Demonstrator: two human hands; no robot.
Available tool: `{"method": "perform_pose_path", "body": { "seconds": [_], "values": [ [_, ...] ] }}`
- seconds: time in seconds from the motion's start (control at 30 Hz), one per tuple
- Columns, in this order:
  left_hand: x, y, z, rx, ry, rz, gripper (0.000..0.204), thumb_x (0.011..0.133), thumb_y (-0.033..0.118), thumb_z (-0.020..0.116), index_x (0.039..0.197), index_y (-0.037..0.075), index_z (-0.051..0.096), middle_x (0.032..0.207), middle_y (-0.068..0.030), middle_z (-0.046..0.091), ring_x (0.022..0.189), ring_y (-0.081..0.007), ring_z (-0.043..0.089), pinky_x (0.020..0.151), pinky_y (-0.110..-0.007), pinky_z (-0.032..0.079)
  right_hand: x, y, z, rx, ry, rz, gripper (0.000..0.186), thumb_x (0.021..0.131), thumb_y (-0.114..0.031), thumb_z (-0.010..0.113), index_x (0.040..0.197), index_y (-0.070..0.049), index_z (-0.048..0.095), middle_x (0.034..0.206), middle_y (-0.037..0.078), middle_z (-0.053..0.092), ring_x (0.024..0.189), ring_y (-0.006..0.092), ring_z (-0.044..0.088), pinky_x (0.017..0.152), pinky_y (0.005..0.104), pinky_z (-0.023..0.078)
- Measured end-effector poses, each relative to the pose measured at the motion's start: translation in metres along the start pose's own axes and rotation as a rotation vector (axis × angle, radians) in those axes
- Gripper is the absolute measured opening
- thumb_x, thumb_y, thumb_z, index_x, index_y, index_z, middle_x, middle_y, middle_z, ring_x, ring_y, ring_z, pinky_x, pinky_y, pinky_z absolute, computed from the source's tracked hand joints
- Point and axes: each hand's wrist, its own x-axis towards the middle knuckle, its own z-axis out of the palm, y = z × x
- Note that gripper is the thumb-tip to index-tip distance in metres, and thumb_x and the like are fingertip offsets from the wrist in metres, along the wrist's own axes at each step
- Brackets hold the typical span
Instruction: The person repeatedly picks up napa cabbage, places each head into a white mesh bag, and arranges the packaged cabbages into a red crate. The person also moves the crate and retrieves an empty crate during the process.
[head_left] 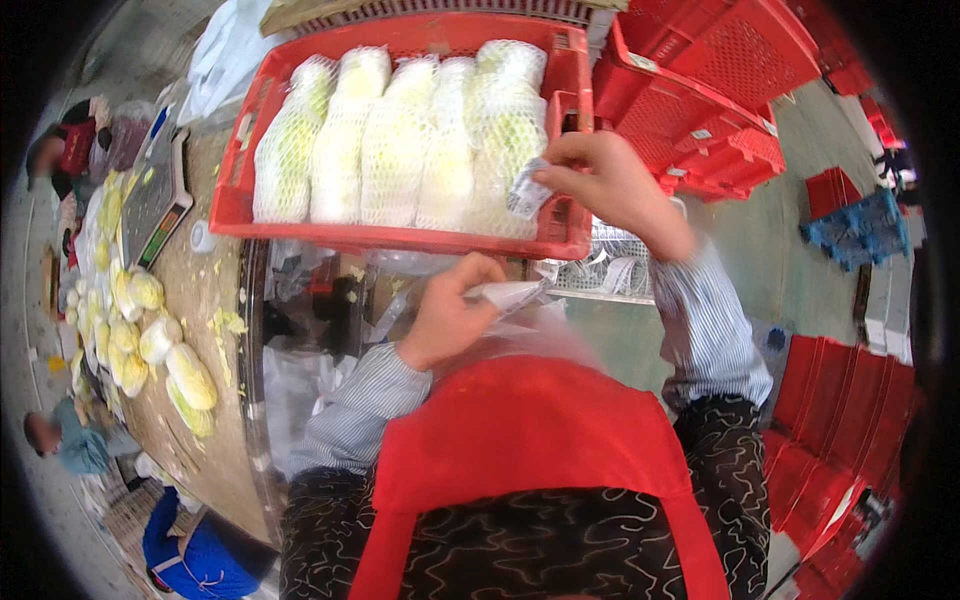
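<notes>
A red crate holds several mesh-wrapped napa cabbages in a row. My right hand pinches a small printed white label at the front right of the rightmost cabbage; whether the label touches the mesh I cannot tell. Below the crate, my left hand is closed on a white sheet, probably paper, whose far end points rightward. A red apron lies over my lap.
Loose cabbages and a scale sit on the worktable at left, with co-workers along it. Red crates are stacked at upper right, more at lower right, and a blue pallet stands on the floor at right.
</notes>
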Motion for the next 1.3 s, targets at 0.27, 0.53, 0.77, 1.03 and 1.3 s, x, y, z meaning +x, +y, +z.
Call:
{"method": "perform_pose_path", "body": {
  "seconds": [0.27,0.53,0.77,1.03,1.3],
  "values": [
    [-0.050,-0.004,-0.043,-0.007,0.452,0.235,0.009,0.079,-0.005,0.067,0.088,-0.002,0.066,0.109,-0.0104,0.067,0.100,-0.0185,0.063,0.089,-0.031,0.048,0.059,0.015,0.091,-0.748,0.097,-0.154,0.049,0.075,-0.017,0.080,0.118,-0.003,0.060,0.095,0.017,0.065,0.091,0.0318,0.064,0.073,0.0448,0.051],
    [-0.063,-0.011,-0.059,-0.124,0.638,0.152,0.014,0.084,-0.007,0.062,0.096,-0.002,0.066,0.100,-0.0065,0.069,0.093,-0.0132,0.064,0.084,-0.028,0.051,0.031,-0.088,0.106,0.258,-0.429,-0.027,0.010,0.091,-0.006,0.067,0.095,0.002,0.072,0.081,0.004,0.069,0.075,0.0072,0.061,0.067,0.0236,0.050],
    [-0.080,-0.027,-0.087,0.168,0.627,0.117,0.016,0.076,-0.003,0.072,0.090,-0.001,0.066,0.097,-0.0053,0.068,0.096,-0.0129,0.061,0.083,-0.027,0.049,0.114,-0.022,0.108,-0.172,-0.381,-0.190,0.011,0.084,-0.009,0.069,0.090,0.000,0.071,0.082,0.010,0.071,0.075,0.0161,0.066,0.071,0.0310,0.053],
    [-0.074,-0.015,-0.099,-0.383,0.687,0.175,0.026,0.081,-0.010,0.064,0.104,0.000,0.057,0.097,-0.0074,0.066,0.098,-0.0131,0.063,0.085,-0.026,0.050,0.106,-0.011,0.159,-0.347,-0.110,-0.146,0.021,0.084,-0.018,0.072,0.097,-0.001,0.070,0.087,0.012,0.069,0.078,0.0206,0.063,0.072,0.0318,0.051],
    [-0.074,-0.018,-0.122,-0.176,0.628,0.028,0.015,0.083,-0.002,0.069,0.097,0.000,0.062,0.098,-0.0045,0.069,0.089,-0.0111,0.064,0.080,-0.026,0.051,0.097,-0.100,0.153,0.302,-0.443,0.041,0.010,0.089,-0.007,0.068,0.094,0.002,0.070,0.080,0.002,0.068,0.076,0.0081,0.059,0.071,0.0251,0.048]
  ]
}}
